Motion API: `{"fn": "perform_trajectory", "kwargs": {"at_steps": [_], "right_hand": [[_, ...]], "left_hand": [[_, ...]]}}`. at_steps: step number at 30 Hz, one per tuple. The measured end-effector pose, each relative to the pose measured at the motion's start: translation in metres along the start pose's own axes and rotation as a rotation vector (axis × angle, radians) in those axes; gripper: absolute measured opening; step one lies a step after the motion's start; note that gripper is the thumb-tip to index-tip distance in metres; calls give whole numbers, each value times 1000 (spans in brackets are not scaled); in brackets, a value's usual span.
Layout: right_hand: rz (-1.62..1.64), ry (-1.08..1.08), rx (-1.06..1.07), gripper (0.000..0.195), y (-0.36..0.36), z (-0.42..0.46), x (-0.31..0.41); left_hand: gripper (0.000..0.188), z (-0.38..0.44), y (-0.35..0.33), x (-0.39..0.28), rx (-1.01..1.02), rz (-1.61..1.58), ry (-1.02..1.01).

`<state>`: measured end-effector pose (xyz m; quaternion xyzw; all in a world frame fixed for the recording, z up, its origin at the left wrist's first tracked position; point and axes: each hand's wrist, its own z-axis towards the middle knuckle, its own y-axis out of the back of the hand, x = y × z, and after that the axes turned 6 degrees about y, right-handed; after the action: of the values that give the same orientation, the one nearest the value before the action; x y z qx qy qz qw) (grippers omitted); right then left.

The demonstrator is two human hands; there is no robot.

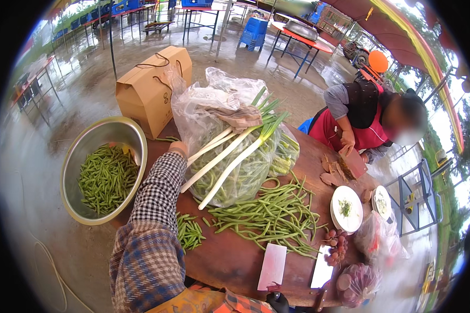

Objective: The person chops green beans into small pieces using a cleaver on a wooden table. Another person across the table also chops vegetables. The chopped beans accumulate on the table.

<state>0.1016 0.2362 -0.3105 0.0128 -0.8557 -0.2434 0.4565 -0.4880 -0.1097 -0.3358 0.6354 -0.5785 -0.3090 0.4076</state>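
My left hand [178,148] reaches across the table in a checked sleeve, between the steel basin and a clear plastic bag [235,172] of green vegetables. Only a bit of it shows past the cuff; its fingers are hidden. Cut green bean pieces [109,176] fill the bottom of the steel basin [74,164]. More cut pieces [190,232] lie beside my forearm, and long whole green beans [270,215] are heaped to the right. Scallions [235,168] rest on the bag. A cleaver [272,266] lies near the front edge. My right hand is out of view.
A second cleaver [322,268], red grapes [337,246], a bag of purple onions [356,285] and white plates [346,209] are at right. Across the table a person [360,113] holds another cleaver [353,162]. A cardboard gift box [152,90] stands behind the basin.
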Motion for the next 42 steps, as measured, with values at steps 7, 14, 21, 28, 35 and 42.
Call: {"fn": "perform_trajectory", "kwargs": {"at_steps": [7, 14, 21, 28, 35, 42], "right_hand": [[-95, 99, -8, 16, -3, -2, -12], [250, 62, -6, 15, -13, -11, -39], [516, -78, -16, 11, 20, -44, 11], [669, 3, -180, 15, 47, -74, -12], [722, -67, -388, 19, 68, -114, -35], [778, -34, -409, 26, 56, -119, -61]], "left_hand": [[34, -14, 3, 12, -122, 778, -198], [36, -92, 112, 16, -625, 1026, -416], [10, -290, 145, -10, -832, 85, -879], [16, -431, -53, -96, -234, -74, -1219], [52, -434, -152, -166, -373, -109, -1299], [36, -394, -167, -127, -281, -236, -1222]]}}
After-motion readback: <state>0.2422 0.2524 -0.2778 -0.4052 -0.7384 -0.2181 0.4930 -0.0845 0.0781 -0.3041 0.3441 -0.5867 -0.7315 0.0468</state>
